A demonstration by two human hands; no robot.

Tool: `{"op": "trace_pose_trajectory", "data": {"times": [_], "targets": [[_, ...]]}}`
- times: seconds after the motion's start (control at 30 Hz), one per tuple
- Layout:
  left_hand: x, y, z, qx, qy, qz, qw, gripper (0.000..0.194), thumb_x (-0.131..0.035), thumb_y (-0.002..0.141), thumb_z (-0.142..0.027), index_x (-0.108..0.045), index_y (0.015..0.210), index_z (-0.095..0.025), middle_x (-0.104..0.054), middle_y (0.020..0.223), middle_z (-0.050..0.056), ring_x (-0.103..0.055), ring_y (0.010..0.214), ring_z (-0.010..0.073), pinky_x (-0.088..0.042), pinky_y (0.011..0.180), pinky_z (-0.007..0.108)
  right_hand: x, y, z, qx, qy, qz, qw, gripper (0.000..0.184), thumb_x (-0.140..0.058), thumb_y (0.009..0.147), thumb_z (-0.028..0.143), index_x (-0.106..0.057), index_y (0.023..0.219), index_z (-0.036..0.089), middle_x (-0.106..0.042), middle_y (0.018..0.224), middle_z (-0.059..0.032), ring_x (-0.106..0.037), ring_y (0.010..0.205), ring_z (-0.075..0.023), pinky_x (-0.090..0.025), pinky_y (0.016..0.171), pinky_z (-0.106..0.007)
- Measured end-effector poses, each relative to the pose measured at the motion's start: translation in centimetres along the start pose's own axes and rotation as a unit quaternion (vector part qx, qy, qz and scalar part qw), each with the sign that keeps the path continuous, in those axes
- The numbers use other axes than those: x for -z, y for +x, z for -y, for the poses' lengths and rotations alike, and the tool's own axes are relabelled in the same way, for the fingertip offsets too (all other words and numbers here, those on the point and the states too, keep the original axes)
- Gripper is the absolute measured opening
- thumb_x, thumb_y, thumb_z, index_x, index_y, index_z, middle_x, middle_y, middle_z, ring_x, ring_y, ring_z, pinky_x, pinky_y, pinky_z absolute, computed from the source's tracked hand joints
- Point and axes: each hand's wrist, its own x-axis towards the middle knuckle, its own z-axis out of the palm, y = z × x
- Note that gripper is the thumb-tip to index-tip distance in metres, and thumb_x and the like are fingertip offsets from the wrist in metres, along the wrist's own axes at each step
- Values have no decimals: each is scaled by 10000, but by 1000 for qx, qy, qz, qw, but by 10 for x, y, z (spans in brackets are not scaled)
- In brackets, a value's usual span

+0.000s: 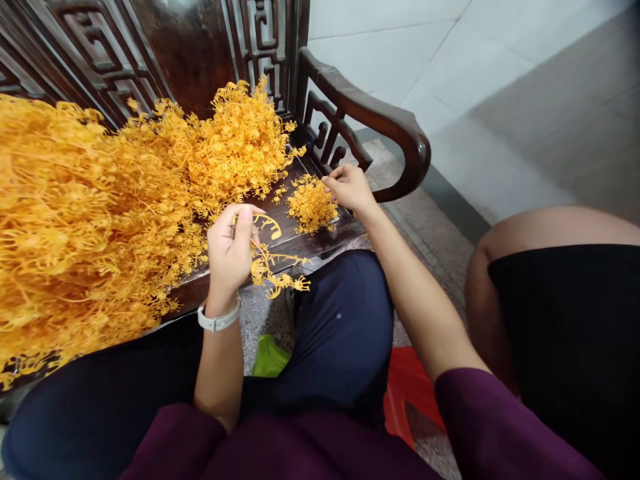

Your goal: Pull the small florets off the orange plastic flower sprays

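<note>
My left hand (231,243), with a pale watch band at the wrist, is closed around a yellow plastic flower stem (273,261). Its thin curved branches and small florets hang out to the right of the fingers, over the bench edge and my knee. At the small pile of loose yellow florets (313,205) on the bench seat, my right hand (347,187) has thumb and fingers pinched together. Whatever sits between those fingertips is too small to make out. A large heap of yellow plastic flowers (100,220) covers the seat left of both hands.
The dark wooden bench (187,50) has a carved back and a curved armrest (380,120) beyond my right hand. A red plastic stool (410,380) is below me, and a green object (269,357) lies on the floor. Another person's leg (550,240) is at the right.
</note>
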Motion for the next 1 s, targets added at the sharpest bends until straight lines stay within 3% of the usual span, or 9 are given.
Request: {"op": "trace_pose_trajectory", "data": {"times": [0.13, 0.3, 0.4, 0.47, 0.6, 0.7, 0.83, 0.9, 1.0], "targets": [[3, 1, 5, 37, -23, -36, 998, 395, -583, 1067, -537, -767, 943, -210, -588, 607, -13, -549, 545, 108, -416, 535, 231, -1, 1, -1, 36, 18, -9, 999, 244, -798, 834, 233, -561, 888, 231, -621, 709, -19, -612, 630, -184, -489, 576, -327], [4, 2, 7, 69, -80, -78, 991, 395, -643, 1029, -560, -748, 887, -206, -603, 610, -18, -466, 479, 77, -347, 452, 211, 0, -7, 11, 29, 50, 8, 998, 152, -749, 833, 222, -597, 847, 221, -631, 638, -11, -554, 535, -150, -426, 502, -290], [4, 3, 10, 85, -113, -93, 986, 384, -684, 1002, -563, -749, 892, -201, -651, 670, -9, -469, 479, 62, -322, 423, 205, 0, -17, 23, 86, 61, 37, 994, 123, -743, 856, 254, -630, 836, 212, -648, 635, -12, -545, 527, -139, -405, 506, -288], [3, 4, 12, 96, -141, -105, 980, 375, -725, 972, -566, -746, 908, -197, -717, 789, 17, -530, 526, 63, -348, 429, 199, 1, -28, 33, 135, 77, 95, 983, 170, -788, 858, 319, -661, 872, 206, -655, 647, 0, -544, 541, -130, -404, 521, -284], [2, 6, 13, 113, -196, -130, 965, 372, -750, 947, -581, -773, 980, -211, -784, 932, 59, -628, 601, 87, -436, 467, 194, 1, -54, 55, 181, 108, 330, 920, 393, -888, 827, 451, -721, 1057, 180, -723, 787, -7, -608, 642, -121, -470, 591, -268], [2, 6, 12, 127, -228, -135, 956, 361, -700, 992, -565, -799, 1052, -223, -799, 858, 67, -662, 622, 105, -524, 543, 201, 0, -67, 70, 193, 123, 400, 887, 410, -763, 954, 549, -730, 1119, 175, -748, 879, -30, -658, 718, -124, -525, 663, -269], [3, 6, 11, 146, -272, -126, 943, 349, -696, 1006, -530, -803, 1129, -221, -814, 853, 71, -708, 638, 120, -594, 611, 215, -2, -71, 82, 226, 136, 322, 909, 535, -481, 1080, 654, -747, 1139, 194, -758, 1001, -64, -696, 870, -157, -555, 812, -315], [3, 5, 11, 155, -288, -116, 938, 364, -690, 1008, -532, -796, 1164, -220, -820, 870, 74, -722, 634, 127, -613, 622, 227, -1, -72, 85, 280, 100, 260, 919, 524, -502, 1064, 670, -764, 1142, 223, -754, 1116, -74, -691, 1035, -203, -531, 963, -382], [2, 4, 9, 164, -291, -105, 937, 410, -683, 1006, -553, -782, 1211, -211, -821, 880, 77, -748, 667, 139, -637, 671, 240, -1, -79, 90, 359, 20, 220, 907, 486, -678, 958, 692, -763, 1201, 279, -732, 1249, -74, -643, 1215, -284, -440, 1122, -504]]}}
